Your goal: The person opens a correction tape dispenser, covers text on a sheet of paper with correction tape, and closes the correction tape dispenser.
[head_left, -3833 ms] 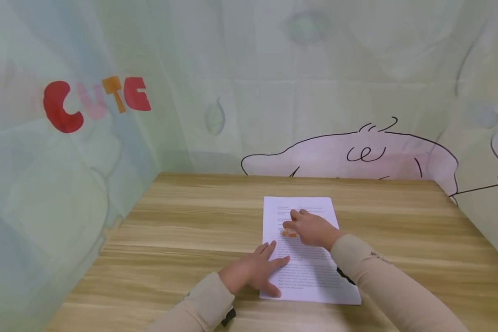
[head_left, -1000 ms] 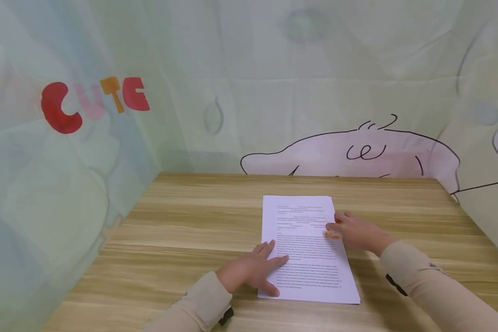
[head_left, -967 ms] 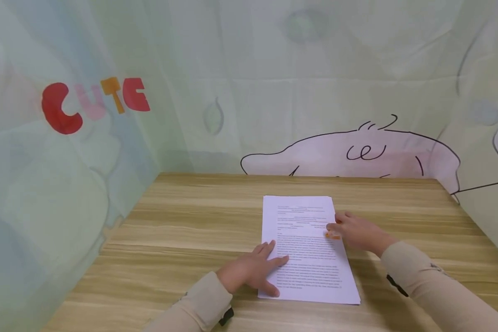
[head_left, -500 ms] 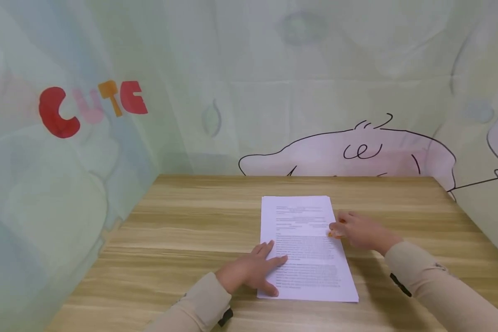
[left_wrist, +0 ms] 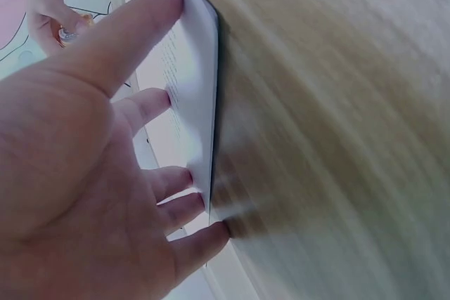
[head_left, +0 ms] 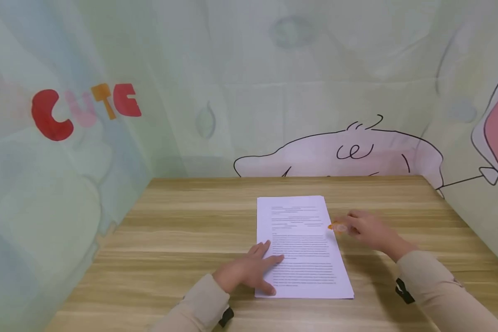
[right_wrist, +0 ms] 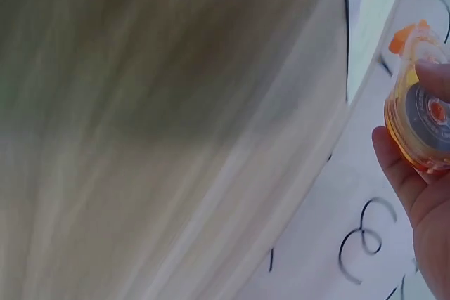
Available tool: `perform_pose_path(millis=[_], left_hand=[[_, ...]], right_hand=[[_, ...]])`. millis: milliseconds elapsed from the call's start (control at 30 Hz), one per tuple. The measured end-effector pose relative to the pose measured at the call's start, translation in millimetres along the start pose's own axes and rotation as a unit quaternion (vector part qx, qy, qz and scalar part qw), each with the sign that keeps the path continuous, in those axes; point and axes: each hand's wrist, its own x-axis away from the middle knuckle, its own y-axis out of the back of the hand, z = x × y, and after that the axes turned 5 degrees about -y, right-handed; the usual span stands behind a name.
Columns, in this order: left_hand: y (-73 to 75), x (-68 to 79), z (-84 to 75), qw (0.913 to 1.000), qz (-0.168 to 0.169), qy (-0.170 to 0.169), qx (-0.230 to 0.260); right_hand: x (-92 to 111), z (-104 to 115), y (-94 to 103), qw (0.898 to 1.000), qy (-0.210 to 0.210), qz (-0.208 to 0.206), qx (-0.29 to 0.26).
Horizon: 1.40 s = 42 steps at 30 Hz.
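A stack of printed white paper [head_left: 303,251] lies on the wooden table. Flat on its left edge, my left hand [head_left: 250,269] spreads its straight fingers, with fingertips on the sheet and the thumb near the bottom corner. Just past the right edge of the stack, my right hand [head_left: 371,230] holds a small clear-and-orange correction tape [head_left: 340,228] between thumb and fingers. Its orange tip points left and overlaps the paper's edge in the head view. The right wrist view shows the correction tape [right_wrist: 422,103] with a grey reel inside, raised above the table.
The wooden table [head_left: 191,221] stretches out on both sides of the paper. Behind it hangs a pale curtain [head_left: 249,55] with a cartoon drawing and coloured letters. A black strap [head_left: 404,291] shows under the right sleeve.
My right hand has carried the correction tape rightward across the page from the text's left part, and now off the sheet past its right edge. The left hand stays on the paper.
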Motion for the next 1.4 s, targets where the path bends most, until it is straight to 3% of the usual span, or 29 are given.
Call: perform_pose_path(millis=[400, 767, 1033, 1400], left_hand=[[0.1, -0.9, 1.2, 0.9998, 0.013, -0.008, -0.01], [-6.6, 3.3, 4.0, 0.9998, 0.004, -0.014, -0.013], [-0.1, 3.7, 2.9, 0.9996, 0.003, -0.015, -0.023], [2.2, 1.9, 1.5, 0.9998, 0.001, -0.01, -0.019]], right_hand=[[-16, 38, -17.9, 0.996, 0.087, 0.008, -0.011], [-45, 70, -34.9, 0.994, 0.075, 0.071, -0.022], [-71, 92, -40.4, 0.993, 0.1, 0.064, 0.023], [-84, 97, -47.9, 0.988, 0.129, 0.06, 0.054]])
